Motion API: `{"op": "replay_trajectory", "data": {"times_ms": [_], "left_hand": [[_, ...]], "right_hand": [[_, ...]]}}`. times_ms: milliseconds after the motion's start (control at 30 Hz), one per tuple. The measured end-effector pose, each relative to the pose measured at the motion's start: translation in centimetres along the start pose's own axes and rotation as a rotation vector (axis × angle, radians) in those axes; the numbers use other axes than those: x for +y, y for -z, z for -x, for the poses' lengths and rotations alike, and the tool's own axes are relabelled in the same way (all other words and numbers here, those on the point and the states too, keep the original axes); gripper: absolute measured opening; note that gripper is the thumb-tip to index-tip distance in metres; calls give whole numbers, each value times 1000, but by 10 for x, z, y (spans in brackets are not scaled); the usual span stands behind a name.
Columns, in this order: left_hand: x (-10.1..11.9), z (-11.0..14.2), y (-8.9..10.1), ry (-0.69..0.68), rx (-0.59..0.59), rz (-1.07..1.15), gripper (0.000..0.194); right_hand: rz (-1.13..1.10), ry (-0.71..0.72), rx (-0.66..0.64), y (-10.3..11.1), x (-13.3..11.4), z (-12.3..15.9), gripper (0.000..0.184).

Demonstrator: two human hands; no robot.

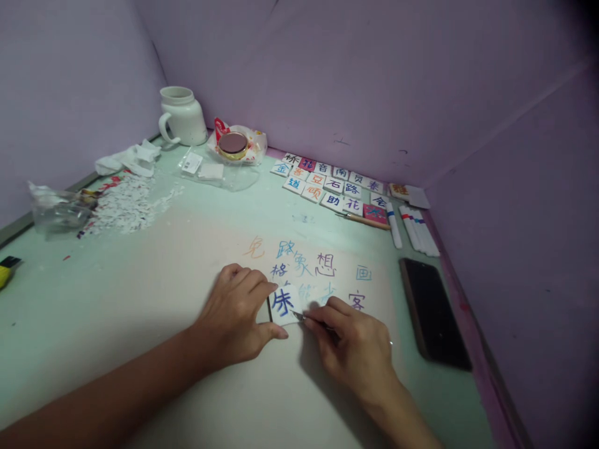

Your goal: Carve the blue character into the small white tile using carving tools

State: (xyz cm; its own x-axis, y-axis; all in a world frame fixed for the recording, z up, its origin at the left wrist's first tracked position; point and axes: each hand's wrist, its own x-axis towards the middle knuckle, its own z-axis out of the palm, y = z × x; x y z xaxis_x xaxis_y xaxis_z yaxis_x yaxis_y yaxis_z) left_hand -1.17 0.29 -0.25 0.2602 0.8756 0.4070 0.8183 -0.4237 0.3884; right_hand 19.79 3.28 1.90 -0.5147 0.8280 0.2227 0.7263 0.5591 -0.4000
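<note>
My left hand (243, 308) grips a small white square tile (282, 305) by its left side, thumb at the lower edge and fingers at the upper. A blue character is drawn on the tile, and its left edge looks dark. In my right hand (355, 340) is a craft knife (299, 317), its pointed metal tip touching or just over the tile's right part. Most of the knife's handle is hidden by my fingers. Around the tile, coloured characters (325, 265) are written on the table surface (187, 274).
Rows of character tiles (333, 201) lie at the back wall beside a wooden-handled tool (367, 221) and white markers (418, 231). A phone (435, 312) lies right. Leftward are shavings (126, 202), a plastic bag (60, 209), a white mug (183, 117) and a round tin (233, 144).
</note>
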Motion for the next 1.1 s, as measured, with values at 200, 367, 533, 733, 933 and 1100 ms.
{"op": "replay_trajectory", "data": {"times_ms": [200, 367, 533, 733, 933, 1100], "left_hand": [[2, -1, 0, 11, -10, -24, 54], [9, -2, 3, -10, -26, -129, 53], [10, -4, 9, -19, -98, -139, 54], [-4, -11, 12, -123, -245, 82, 59], [-11, -15, 6, -209, -294, 144, 40], [-10, -13, 5, -223, -228, 135, 36]], "right_hand": [[-55, -59, -25, 0, -1, 4, 19], [6, -66, 24, -4, -4, 10, 20], [-11, -57, 19, -4, -3, 9, 20], [-59, -58, -15, -5, 5, 8, 18], [-67, -83, -7, -9, 7, 11, 14], [-39, -66, 33, -8, 2, 10, 17]]}}
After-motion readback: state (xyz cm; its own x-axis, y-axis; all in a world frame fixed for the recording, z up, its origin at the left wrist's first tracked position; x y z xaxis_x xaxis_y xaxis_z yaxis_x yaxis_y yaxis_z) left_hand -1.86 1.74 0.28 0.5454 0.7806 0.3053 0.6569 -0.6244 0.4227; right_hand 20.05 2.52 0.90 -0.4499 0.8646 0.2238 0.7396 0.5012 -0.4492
